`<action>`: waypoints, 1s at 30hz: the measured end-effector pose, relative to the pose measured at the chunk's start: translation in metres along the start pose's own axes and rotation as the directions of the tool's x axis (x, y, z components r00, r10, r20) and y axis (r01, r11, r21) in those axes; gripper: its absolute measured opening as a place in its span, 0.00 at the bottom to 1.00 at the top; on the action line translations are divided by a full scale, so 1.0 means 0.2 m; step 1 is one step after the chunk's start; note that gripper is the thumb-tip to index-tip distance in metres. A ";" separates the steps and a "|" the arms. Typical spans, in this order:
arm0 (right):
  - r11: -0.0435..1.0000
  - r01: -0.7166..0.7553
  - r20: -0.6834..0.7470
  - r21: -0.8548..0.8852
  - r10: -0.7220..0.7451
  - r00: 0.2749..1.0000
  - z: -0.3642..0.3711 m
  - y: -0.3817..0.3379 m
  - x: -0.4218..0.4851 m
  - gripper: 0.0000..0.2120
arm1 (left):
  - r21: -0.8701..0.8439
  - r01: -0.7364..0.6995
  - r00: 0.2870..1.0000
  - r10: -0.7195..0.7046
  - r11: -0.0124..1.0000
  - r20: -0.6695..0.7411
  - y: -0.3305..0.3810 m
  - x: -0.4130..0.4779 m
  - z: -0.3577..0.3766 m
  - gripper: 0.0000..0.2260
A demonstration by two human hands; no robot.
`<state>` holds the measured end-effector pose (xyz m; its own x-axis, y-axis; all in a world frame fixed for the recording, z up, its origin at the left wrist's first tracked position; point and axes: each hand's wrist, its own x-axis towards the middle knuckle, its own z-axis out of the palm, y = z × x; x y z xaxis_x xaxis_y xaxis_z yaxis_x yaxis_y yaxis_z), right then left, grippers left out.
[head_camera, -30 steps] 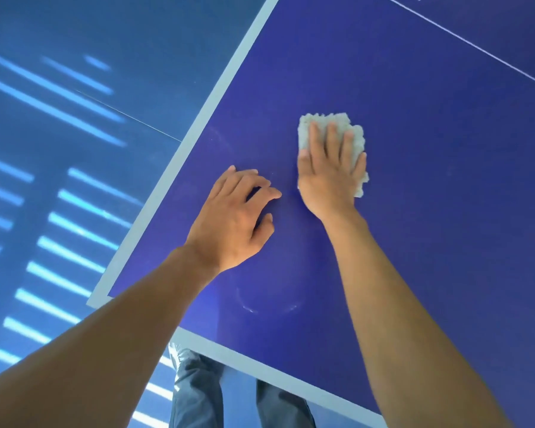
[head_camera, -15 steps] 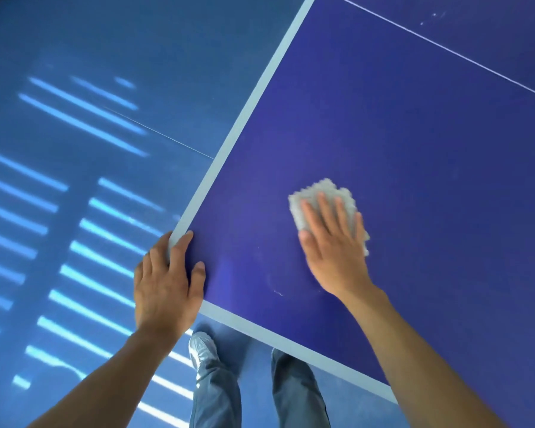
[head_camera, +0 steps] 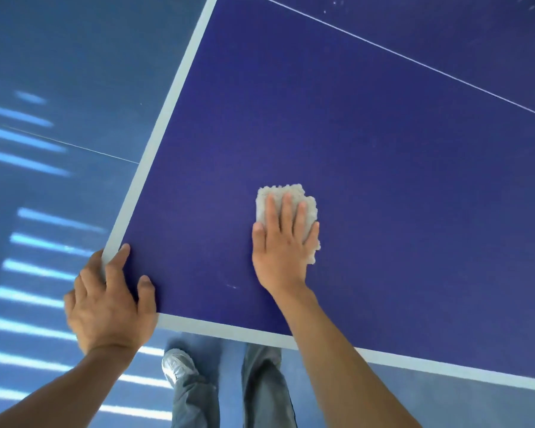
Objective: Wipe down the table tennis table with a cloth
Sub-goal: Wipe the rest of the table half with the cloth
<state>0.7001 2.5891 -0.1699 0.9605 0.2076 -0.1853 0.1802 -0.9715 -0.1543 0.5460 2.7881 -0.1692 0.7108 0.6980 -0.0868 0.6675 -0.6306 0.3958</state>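
Pressing down flat, your right hand [head_camera: 283, 254] lies on the cloth [head_camera: 280, 193], with the fingers straight and close together and the palm trailing off the cloth's near edge onto the bare surface. The cloth is a pale, nubbly pad, folded small, and it sits on the blue top of the table tennis table [head_camera: 383, 180] in the near left quarter, well in from both white border lines and nearer the near end than the far. Part of it shows beyond your fingertips and along the right side of your hand. Your left hand [head_camera: 108, 307] holds the near left corner of the table: the thumb rests on the blue top, the forefinger lies along the white edge line [head_camera: 167, 118], and the other fingers bend over the left side. A thin white centre line [head_camera: 414, 60] runs across the far right of the top, with small pale specks [head_camera: 334, 3] beyond it. Just near your right wrist is a faint pale mark [head_camera: 232, 286]. Below the near edge you can see grey trousers [head_camera: 263, 390] and a light shoe [head_camera: 176, 364] on the blue floor [head_camera: 59, 57], which is barred with bright stripes of light [head_camera: 44, 242] on the left.
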 end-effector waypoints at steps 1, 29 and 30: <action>0.989 0.146 0.035 -0.013 -0.145 0.989 0.02 -0.03 -0.03 0.28 | 0.003 -0.002 1.000 0.002 1.000 0.004 0.01 0.00 0.00 0.30; 0.563 0.824 0.207 -0.057 -0.801 0.561 -0.06 0.29 0.19 0.27 | 0.109 -0.033 0.998 0.039 0.994 -0.049 -0.03 0.03 0.05 0.29; 0.551 0.832 0.221 -0.055 -0.806 0.549 -0.07 0.38 0.17 0.27 | 0.105 -0.033 0.998 0.038 0.994 -0.050 -0.02 0.03 0.05 0.28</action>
<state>0.7501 2.5211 -0.1736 0.3348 0.9226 -0.1918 0.9107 -0.3691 -0.1856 0.5487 2.7915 -0.1802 0.7238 0.6896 -0.0262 0.6636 -0.6851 0.3006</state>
